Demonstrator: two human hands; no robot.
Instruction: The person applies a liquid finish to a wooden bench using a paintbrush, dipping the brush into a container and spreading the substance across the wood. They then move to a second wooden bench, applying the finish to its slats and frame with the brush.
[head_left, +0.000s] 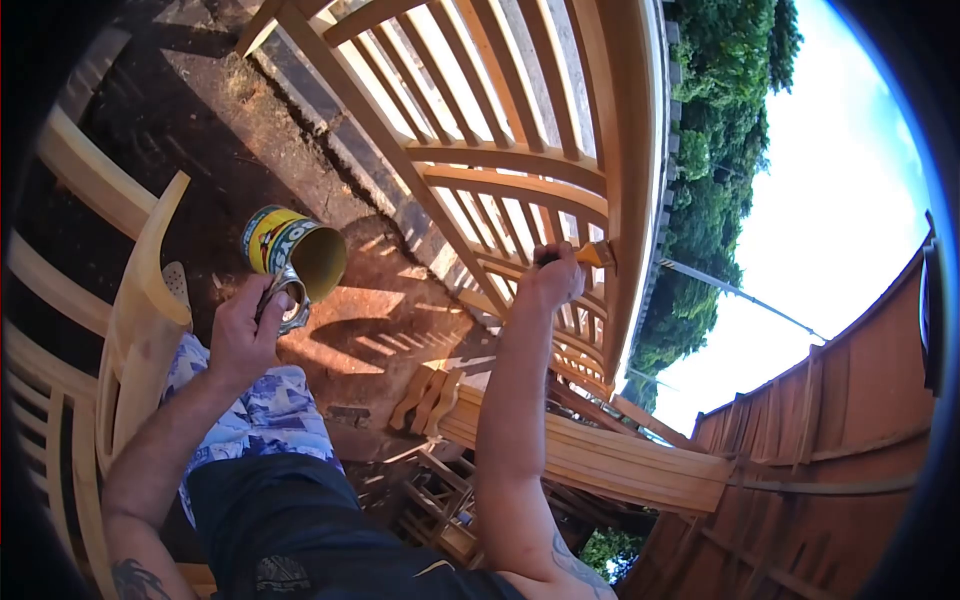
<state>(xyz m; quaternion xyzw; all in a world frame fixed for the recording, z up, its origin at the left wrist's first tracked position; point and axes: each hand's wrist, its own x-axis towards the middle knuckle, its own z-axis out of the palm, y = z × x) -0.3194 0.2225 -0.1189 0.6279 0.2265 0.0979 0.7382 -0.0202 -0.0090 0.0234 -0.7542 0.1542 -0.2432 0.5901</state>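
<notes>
From the head camera, your right hand is closed around the brush, whose bristles touch the edge rail of the wooden gate. Your left hand grips the tin by its handle, tilted over bare ground. You'd likely do best to level the tin and stroke along the grain with light pressure.

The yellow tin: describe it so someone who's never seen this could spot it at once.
Find the big pale slatted wooden gate across the top. Below and left of it, over reddish-brown ground, the left hand holds a round yellow metal tin. It is the only can: open, tipped sideways, yellowish inside showing.
</notes>
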